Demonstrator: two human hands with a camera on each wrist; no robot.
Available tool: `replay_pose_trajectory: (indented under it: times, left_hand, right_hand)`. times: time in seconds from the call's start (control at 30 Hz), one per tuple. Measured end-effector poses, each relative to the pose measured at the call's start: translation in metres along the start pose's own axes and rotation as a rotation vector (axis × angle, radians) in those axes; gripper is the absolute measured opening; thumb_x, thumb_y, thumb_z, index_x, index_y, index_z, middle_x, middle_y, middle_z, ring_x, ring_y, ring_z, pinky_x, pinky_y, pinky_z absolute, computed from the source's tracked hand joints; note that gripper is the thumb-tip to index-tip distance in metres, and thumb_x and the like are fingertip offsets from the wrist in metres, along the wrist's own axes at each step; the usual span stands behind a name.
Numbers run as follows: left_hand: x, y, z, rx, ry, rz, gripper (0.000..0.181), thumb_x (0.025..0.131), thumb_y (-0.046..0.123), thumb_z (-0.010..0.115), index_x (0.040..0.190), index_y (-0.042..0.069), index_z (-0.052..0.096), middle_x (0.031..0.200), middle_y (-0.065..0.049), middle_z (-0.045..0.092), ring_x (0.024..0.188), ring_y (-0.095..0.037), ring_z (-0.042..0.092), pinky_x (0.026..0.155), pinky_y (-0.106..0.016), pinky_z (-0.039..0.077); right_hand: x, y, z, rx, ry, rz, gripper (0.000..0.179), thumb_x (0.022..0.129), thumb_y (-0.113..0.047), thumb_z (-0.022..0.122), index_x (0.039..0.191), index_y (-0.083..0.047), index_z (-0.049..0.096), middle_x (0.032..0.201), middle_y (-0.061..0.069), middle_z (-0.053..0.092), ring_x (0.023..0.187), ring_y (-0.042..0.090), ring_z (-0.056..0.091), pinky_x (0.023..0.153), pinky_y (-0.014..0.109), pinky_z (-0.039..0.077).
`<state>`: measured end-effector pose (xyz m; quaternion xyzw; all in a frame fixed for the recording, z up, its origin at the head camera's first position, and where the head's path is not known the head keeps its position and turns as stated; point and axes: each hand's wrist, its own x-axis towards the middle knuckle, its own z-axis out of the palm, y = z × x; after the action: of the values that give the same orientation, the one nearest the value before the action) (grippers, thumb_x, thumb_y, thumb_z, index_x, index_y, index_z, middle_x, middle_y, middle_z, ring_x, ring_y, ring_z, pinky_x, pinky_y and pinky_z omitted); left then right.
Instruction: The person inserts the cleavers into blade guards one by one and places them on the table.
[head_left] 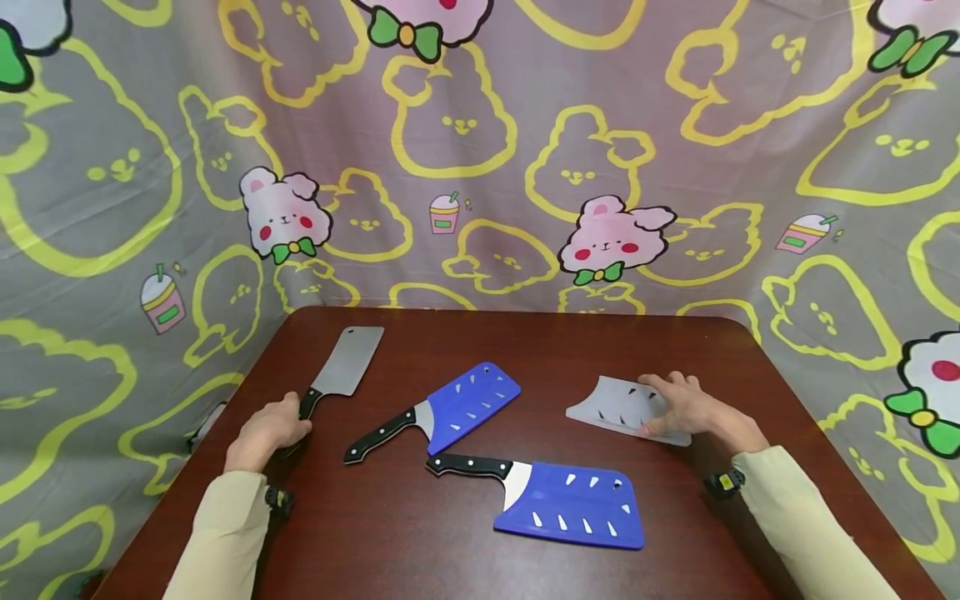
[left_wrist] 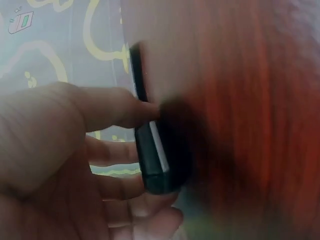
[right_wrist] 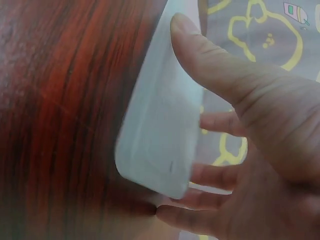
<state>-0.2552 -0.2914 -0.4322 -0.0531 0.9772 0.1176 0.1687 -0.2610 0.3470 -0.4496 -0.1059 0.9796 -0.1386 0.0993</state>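
Note:
My left hand [head_left: 268, 425] grips the black handle of a bare-bladed cleaver [head_left: 349, 358] at the table's left side. The blade points away from me. In the left wrist view the thumb lies on the handle [left_wrist: 154, 155] with fingers behind it. On the right, my right hand [head_left: 684, 407] holds a whitish blade cover [head_left: 613, 403] with dark slots, thumb on its near side and fingers on its far side. That cover [right_wrist: 157, 120] appears tilted in the right wrist view; whether it touches the table, I cannot tell.
Between the hands lie two cleavers in blue slotted covers, one cleaver [head_left: 472, 406] slanting away and another cleaver [head_left: 573, 506] nearer me. Both black handles point left. A patterned curtain [head_left: 495, 192] rises behind and beside the brown table [head_left: 360, 533].

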Motion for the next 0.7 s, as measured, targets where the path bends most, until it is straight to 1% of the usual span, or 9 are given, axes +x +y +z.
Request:
replay_pose_trajectory:
  times: [0.07, 0.1, 0.2, 0.3, 0.33, 0.47, 0.53, 0.6, 0.7]
  left_hand:
    - [0.0, 0.0, 0.0, -0.021, -0.011, 0.004, 0.069, 0.096, 0.022, 0.057, 0.141, -0.018, 0.023, 0.133, -0.045, 0.041, 0.114, -0.058, 0.051, 0.088, -0.061, 0.046]
    - [0.0, 0.0, 0.001, -0.035, -0.015, 0.006, 0.07, 0.096, 0.022, 0.057, 0.141, -0.018, 0.021, 0.132, -0.045, 0.042, 0.11, -0.056, 0.053, 0.085, -0.059, 0.048]
    - [-0.001, 0.001, 0.003, -0.084, -0.021, 0.01, 0.072, 0.095, 0.024, 0.059, 0.138, -0.019, 0.021, 0.123, -0.042, 0.048, 0.093, -0.046, 0.06, 0.073, -0.049, 0.052]
    - [-0.001, 0.002, 0.004, -0.126, -0.021, 0.01, 0.072, 0.092, 0.026, 0.06, 0.133, -0.021, 0.024, 0.109, -0.038, 0.053, 0.077, -0.035, 0.06, 0.06, -0.04, 0.051]
    - [-0.001, 0.002, 0.005, -0.141, -0.019, 0.009, 0.072, 0.092, 0.026, 0.06, 0.133, -0.021, 0.023, 0.105, -0.036, 0.054, 0.076, -0.034, 0.06, 0.058, -0.039, 0.052]
    - [-0.001, 0.004, 0.007, -0.228, 0.015, 0.002, 0.07, 0.094, 0.025, 0.053, 0.134, -0.019, 0.017, 0.09, -0.031, 0.057, 0.069, -0.031, 0.061, 0.055, -0.038, 0.052]
    - [-0.002, 0.004, 0.007, -0.277, 0.032, 0.005, 0.064, 0.095, 0.024, 0.049, 0.133, -0.017, 0.019, 0.079, -0.024, 0.057, 0.063, -0.028, 0.06, 0.053, -0.037, 0.051]
    - [-0.002, 0.006, 0.007, -0.322, 0.054, 0.018, 0.053, 0.094, 0.024, 0.047, 0.126, -0.013, 0.025, 0.068, -0.016, 0.054, 0.055, -0.024, 0.057, 0.05, -0.036, 0.05]
    - [-0.002, 0.011, 0.006, -0.334, 0.111, 0.057, 0.043, 0.094, 0.027, 0.047, 0.116, -0.008, 0.036, 0.064, -0.009, 0.049, 0.051, -0.02, 0.052, 0.048, -0.034, 0.048]
  right_hand:
    - [0.0, -0.001, -0.001, -0.006, 0.024, 0.003, 0.103, 0.066, -0.057, 0.084, 0.144, -0.005, 0.04, 0.117, 0.025, 0.046, 0.106, 0.04, 0.036, 0.076, 0.047, 0.043]
    - [0.0, -0.001, -0.001, -0.009, 0.043, 0.003, 0.103, 0.066, -0.056, 0.084, 0.143, -0.003, 0.041, 0.115, 0.025, 0.045, 0.104, 0.04, 0.035, 0.075, 0.045, 0.042]
    - [-0.001, -0.002, -0.003, -0.008, 0.092, 0.007, 0.096, 0.066, -0.052, 0.086, 0.138, -0.001, 0.048, 0.112, 0.024, 0.045, 0.105, 0.039, 0.033, 0.073, 0.041, 0.04]
    - [-0.002, -0.004, -0.004, 0.012, 0.108, 0.006, 0.088, 0.067, -0.048, 0.087, 0.132, -0.001, 0.052, 0.11, 0.024, 0.046, 0.105, 0.04, 0.034, 0.072, 0.041, 0.039]
    - [-0.003, -0.004, -0.004, 0.021, 0.109, 0.007, 0.085, 0.068, -0.047, 0.087, 0.132, -0.003, 0.052, 0.11, 0.023, 0.046, 0.105, 0.039, 0.036, 0.073, 0.041, 0.04]
    - [-0.006, -0.006, -0.003, 0.072, 0.095, -0.008, 0.082, 0.072, -0.041, 0.086, 0.135, -0.009, 0.045, 0.11, 0.021, 0.046, 0.099, 0.034, 0.046, 0.07, 0.038, 0.046]
    - [-0.007, -0.006, -0.003, 0.096, 0.094, -0.022, 0.079, 0.074, -0.037, 0.085, 0.136, -0.012, 0.042, 0.109, 0.02, 0.047, 0.096, 0.031, 0.05, 0.069, 0.036, 0.048]
    - [-0.008, -0.007, -0.003, 0.118, 0.114, -0.05, 0.073, 0.077, -0.032, 0.083, 0.135, -0.012, 0.042, 0.108, 0.018, 0.049, 0.095, 0.029, 0.052, 0.069, 0.036, 0.05]
    - [-0.009, -0.008, -0.007, 0.147, 0.178, -0.119, 0.059, 0.082, -0.022, 0.08, 0.13, -0.011, 0.048, 0.112, 0.018, 0.056, 0.097, 0.03, 0.058, 0.073, 0.041, 0.053]
